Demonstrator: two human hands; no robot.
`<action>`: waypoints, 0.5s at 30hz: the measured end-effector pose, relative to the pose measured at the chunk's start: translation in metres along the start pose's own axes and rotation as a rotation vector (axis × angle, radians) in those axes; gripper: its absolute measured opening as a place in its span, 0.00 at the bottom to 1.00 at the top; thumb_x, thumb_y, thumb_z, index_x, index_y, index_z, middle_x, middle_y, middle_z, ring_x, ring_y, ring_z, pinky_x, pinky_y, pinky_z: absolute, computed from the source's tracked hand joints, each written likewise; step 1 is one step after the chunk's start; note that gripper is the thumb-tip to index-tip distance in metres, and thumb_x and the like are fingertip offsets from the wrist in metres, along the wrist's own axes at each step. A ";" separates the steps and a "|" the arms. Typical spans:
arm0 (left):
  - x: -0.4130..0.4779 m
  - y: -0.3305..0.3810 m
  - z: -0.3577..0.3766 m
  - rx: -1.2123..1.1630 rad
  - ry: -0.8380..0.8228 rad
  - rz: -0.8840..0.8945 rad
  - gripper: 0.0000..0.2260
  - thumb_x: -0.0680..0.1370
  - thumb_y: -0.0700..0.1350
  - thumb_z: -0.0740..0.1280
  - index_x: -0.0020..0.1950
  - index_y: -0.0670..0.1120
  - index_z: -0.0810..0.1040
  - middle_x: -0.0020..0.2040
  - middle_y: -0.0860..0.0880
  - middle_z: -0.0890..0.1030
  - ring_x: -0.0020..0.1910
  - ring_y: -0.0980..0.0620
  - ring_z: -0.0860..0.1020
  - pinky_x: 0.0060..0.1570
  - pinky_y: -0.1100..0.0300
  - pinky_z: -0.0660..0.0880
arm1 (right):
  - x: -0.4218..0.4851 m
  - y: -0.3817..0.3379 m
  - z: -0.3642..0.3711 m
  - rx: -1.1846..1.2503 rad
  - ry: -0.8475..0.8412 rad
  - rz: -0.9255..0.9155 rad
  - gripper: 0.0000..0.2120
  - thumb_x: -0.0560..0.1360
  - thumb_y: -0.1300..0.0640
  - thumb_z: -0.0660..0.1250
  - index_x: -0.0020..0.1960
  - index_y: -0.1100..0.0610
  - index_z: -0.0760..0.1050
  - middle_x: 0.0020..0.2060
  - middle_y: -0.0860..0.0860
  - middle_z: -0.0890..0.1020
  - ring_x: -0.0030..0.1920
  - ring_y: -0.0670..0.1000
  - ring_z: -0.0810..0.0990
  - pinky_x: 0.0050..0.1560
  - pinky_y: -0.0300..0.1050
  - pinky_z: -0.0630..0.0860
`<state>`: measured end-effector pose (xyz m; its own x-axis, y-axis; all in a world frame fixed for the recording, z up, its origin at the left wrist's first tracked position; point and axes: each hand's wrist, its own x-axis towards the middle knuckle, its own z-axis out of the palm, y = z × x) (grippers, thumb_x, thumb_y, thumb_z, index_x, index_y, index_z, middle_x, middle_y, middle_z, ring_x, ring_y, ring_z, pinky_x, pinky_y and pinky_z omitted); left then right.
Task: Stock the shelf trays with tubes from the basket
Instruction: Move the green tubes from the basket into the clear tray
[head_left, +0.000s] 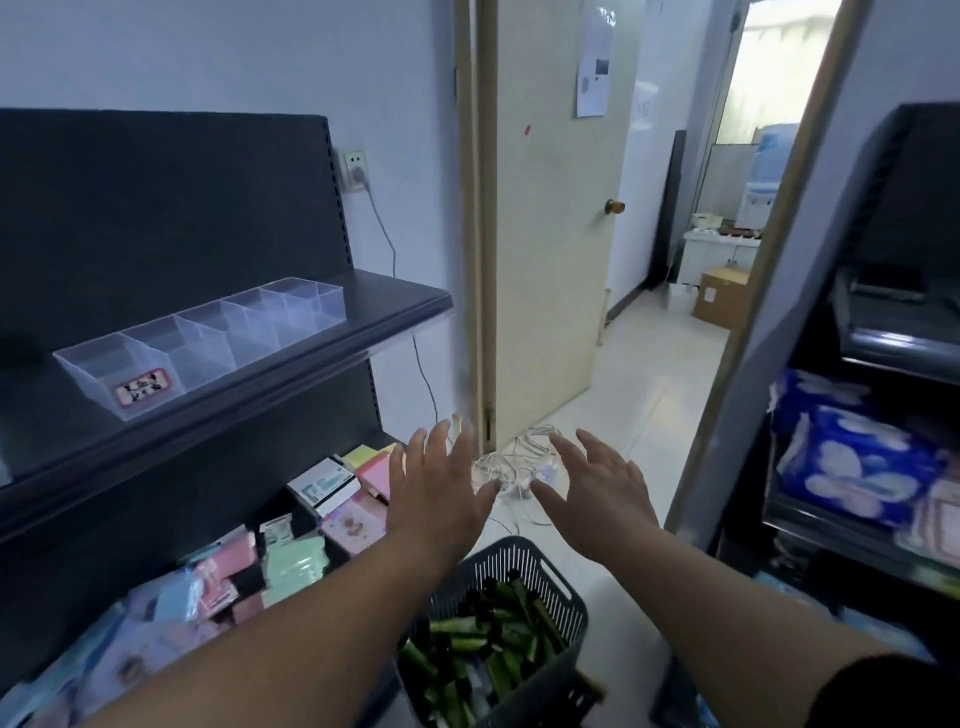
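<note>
The left hand (441, 493) and right hand (597, 493) hover with each grip spread and empty past the far rim of the basket (566, 582), its jumbled green tubes (483, 634) lying below and nearer, while the clear trays (208, 338) sit upper left, nearer the left hand

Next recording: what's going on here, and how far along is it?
A person stretches both arms forward, left hand and right hand open and holding nothing. Below the arms sits a grey basket full of green tubes. The clear trays on the dark shelf show no tubes, so stocking has not started.
</note>
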<state>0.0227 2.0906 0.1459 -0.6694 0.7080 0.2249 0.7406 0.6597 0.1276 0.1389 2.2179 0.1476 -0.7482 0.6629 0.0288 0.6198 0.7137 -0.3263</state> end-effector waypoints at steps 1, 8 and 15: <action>0.004 0.000 0.010 0.003 -0.031 0.005 0.29 0.80 0.62 0.52 0.77 0.52 0.49 0.78 0.47 0.50 0.76 0.45 0.48 0.74 0.46 0.46 | 0.003 0.005 0.008 -0.003 -0.018 0.017 0.31 0.78 0.38 0.54 0.78 0.44 0.49 0.78 0.50 0.51 0.77 0.52 0.49 0.76 0.55 0.48; 0.052 -0.031 0.091 -0.046 -0.222 -0.008 0.29 0.80 0.61 0.54 0.77 0.51 0.50 0.78 0.47 0.49 0.76 0.45 0.47 0.73 0.46 0.43 | 0.050 0.032 0.076 -0.040 -0.177 0.149 0.32 0.78 0.37 0.53 0.78 0.45 0.49 0.78 0.51 0.52 0.77 0.53 0.51 0.76 0.55 0.50; 0.098 -0.091 0.180 -0.068 -0.401 -0.054 0.29 0.80 0.60 0.55 0.77 0.50 0.53 0.78 0.46 0.50 0.76 0.46 0.49 0.73 0.47 0.48 | 0.105 0.046 0.158 -0.050 -0.333 0.303 0.32 0.78 0.37 0.55 0.77 0.46 0.52 0.77 0.50 0.54 0.76 0.53 0.55 0.73 0.52 0.57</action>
<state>-0.1211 2.1450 -0.0178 -0.6671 0.7236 -0.1769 0.6967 0.6901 0.1957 0.0514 2.2853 -0.0133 -0.5614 0.7405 -0.3696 0.8273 0.5141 -0.2266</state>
